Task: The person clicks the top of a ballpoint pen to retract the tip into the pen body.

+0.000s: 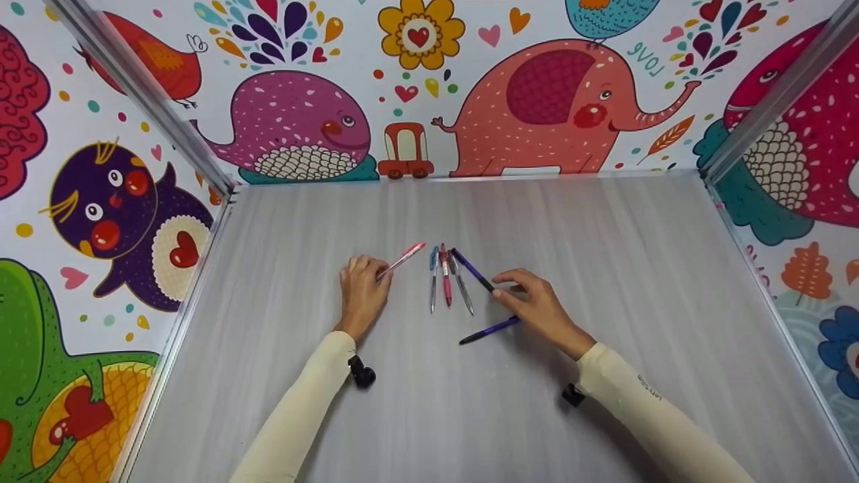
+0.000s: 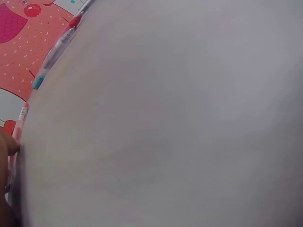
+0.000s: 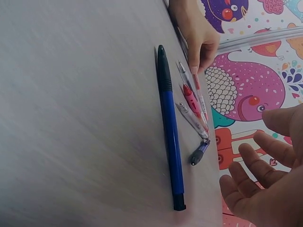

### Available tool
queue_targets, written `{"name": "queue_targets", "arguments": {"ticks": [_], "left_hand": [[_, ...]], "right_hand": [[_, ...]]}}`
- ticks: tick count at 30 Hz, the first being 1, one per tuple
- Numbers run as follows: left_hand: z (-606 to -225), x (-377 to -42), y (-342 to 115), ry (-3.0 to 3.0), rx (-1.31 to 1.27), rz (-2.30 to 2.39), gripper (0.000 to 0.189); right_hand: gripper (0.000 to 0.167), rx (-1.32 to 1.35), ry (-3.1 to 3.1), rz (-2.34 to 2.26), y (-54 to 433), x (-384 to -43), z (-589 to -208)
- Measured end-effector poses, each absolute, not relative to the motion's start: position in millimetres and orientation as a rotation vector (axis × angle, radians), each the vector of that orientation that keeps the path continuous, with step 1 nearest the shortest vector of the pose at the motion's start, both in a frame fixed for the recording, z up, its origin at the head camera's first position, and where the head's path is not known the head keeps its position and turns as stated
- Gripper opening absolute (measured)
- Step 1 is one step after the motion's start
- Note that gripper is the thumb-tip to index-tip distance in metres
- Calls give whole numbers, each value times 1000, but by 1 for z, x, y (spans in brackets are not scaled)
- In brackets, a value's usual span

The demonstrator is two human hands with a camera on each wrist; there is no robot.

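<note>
My left hand [image 1: 363, 295] pinches the lower end of a pink pen [image 1: 405, 258], which points up and right; in the left wrist view only fingertips [image 2: 13, 145] show on it. Right of it lie a clear pen with a blue end [image 1: 433, 282], a red-pink pen [image 1: 445, 276] and a clear pen with a dark end [image 1: 462, 283]. A blue pen with black ends [image 1: 473, 268] slants toward my right hand [image 1: 542, 310]. Another blue pen [image 3: 171, 127] lies below that hand, partly covered in the head view. The right fingers [image 3: 258, 163] are loosely bent and hold nothing.
All the pens lie on a grey wood-grain table [image 1: 429, 416]. Printed cartoon panels [image 1: 302, 127] stand at the back and both sides, with metal rails [image 1: 772, 100] at the corners. A small black camera [image 1: 362, 373] sits on the left wrist.
</note>
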State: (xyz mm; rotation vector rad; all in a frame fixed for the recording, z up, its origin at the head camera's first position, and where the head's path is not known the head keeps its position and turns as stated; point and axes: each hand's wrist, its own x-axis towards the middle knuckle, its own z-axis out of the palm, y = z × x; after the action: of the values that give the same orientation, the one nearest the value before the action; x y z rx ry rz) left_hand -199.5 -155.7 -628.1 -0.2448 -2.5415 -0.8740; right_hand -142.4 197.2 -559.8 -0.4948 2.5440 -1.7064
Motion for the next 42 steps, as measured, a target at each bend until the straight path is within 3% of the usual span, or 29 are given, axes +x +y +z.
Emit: {"name": "queue_targets", "arguments": {"ticks": [11, 42], "left_hand": [[-623, -192, -153, -2514, -191, -931, 8], [-586, -143, -96, -2466, -356, -1392, 6]], "right_hand": [[27, -507, 2564, -1706, 197, -141, -559], [29, -508, 2580, -1687, 198, -132, -551]]}}
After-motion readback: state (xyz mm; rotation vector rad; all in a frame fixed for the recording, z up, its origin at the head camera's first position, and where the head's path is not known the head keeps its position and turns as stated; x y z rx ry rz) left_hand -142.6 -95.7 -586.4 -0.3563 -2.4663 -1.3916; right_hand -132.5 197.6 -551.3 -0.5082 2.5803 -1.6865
